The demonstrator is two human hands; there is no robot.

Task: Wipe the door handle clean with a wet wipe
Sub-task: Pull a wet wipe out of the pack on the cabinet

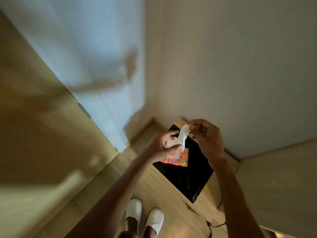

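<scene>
My left hand [163, 145] grips an orange wet wipe pack [180, 158] in front of me, its white lid flipped up. My right hand [205, 134] pinches the top of a white wet wipe [183, 134] that stretches from the pack's opening up to my fingertips. The white door [85, 48] stands at the upper left, badly blurred. A blurred brownish streak [120, 73] crosses it where the handle may be; I cannot make out its shape.
A black-topped small table [193, 179] stands below my hands against the beige wall [240, 66]. A wooden panel [34, 126] fills the left side. The floor is light wood, with my feet in white slippers [144, 219] at the bottom. A dark cable [212, 225] lies near the table.
</scene>
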